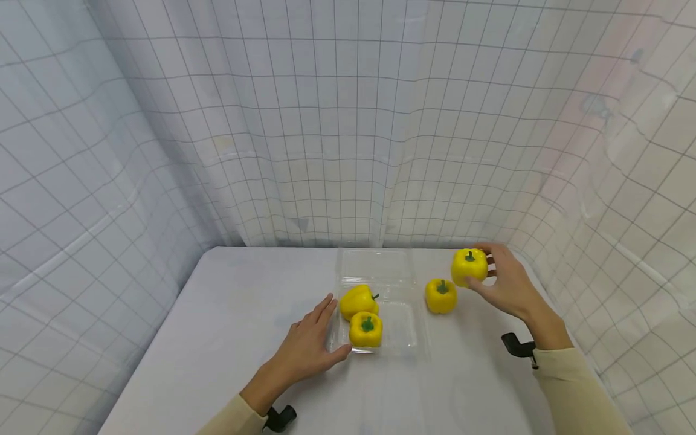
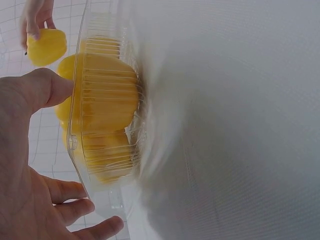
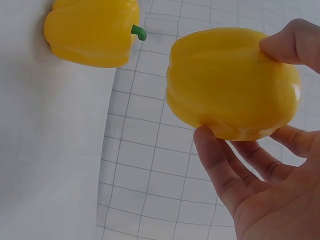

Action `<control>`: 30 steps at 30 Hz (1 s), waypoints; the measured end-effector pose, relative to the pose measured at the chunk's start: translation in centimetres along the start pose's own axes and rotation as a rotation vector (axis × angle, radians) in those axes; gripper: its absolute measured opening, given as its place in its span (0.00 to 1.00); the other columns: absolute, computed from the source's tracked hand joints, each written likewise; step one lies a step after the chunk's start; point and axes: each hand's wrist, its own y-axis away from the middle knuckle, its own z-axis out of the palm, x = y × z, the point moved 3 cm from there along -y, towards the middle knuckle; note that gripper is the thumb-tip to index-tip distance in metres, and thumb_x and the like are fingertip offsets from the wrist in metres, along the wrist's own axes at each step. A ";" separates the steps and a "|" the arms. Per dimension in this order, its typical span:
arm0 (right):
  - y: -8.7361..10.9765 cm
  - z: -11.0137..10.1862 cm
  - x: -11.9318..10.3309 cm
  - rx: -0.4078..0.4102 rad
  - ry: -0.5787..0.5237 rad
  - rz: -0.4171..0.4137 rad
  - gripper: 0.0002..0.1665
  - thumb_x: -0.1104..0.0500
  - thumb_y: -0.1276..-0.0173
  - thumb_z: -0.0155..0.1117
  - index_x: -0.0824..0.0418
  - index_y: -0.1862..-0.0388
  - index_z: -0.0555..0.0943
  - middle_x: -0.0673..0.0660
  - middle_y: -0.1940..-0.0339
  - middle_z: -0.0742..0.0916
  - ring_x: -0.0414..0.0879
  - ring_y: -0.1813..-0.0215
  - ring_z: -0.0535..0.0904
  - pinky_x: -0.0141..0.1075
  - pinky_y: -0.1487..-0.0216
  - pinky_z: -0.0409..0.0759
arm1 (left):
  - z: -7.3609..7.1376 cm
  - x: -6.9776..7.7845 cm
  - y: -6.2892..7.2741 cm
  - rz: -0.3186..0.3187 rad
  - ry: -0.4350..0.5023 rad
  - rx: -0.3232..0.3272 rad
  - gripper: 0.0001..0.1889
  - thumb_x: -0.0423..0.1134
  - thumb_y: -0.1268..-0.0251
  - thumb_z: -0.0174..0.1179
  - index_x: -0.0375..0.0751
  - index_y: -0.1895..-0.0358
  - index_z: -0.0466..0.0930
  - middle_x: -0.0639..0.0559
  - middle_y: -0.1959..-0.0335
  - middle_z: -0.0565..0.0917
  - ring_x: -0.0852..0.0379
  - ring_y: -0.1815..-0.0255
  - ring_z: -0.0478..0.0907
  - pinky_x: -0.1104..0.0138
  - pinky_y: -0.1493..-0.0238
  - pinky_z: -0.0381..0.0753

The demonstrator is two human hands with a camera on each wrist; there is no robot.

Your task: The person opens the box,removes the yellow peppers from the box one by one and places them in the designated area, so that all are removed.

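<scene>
A yellow bell pepper [image 3: 230, 82] is held between the thumb and fingers of my right hand [image 1: 504, 280], raised above the table's right side. Just left of it, another yellow pepper [image 1: 441, 296] stands on the table with its green stem up. Two more show in a clear plastic clamshell box [image 1: 401, 326]: a front pepper [image 1: 365, 330] upright, and a rear pepper [image 1: 356, 301] on its side with the stem to the right. My left hand [image 1: 311, 345] touches the box's left edge, thumb at the near corner and fingers spread along the side.
The box's transparent lid [image 1: 376, 264] lies folded open toward the back of the white table [image 1: 255, 290]. White grid-patterned curtains [image 1: 337, 133] hang behind the table and along both sides.
</scene>
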 end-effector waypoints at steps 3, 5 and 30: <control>0.2 -0.1 0.4 -0.003 -0.018 0.014 0.45 0.60 0.25 0.81 0.71 0.15 0.72 0.73 0.26 0.80 0.67 0.34 0.83 0.62 0.38 0.94 | 0.0 -0.1 0.0 0.004 0.001 0.002 0.59 0.73 0.29 0.70 0.43 0.04 0.60 0.46 0.01 0.60 0.33 0.13 0.76 0.24 0.22 0.79; 0.3 -0.2 0.7 -0.006 -0.025 0.023 0.45 0.61 0.25 0.80 0.70 0.15 0.72 0.73 0.26 0.80 0.68 0.34 0.83 0.67 0.36 0.92 | 0.1 -0.1 0.0 0.006 0.002 0.003 0.59 0.73 0.29 0.69 0.43 0.04 0.60 0.45 0.01 0.60 0.33 0.13 0.76 0.23 0.23 0.79; 1.6 1.1 5.3 -0.132 -0.050 0.154 0.43 0.62 0.25 0.80 0.73 0.17 0.72 0.77 0.22 0.80 0.75 0.28 0.85 0.69 0.31 0.90 | 0.1 -0.1 0.0 -0.004 0.002 0.000 0.59 0.73 0.29 0.70 0.43 0.04 0.60 0.45 0.01 0.60 0.33 0.13 0.76 0.24 0.21 0.79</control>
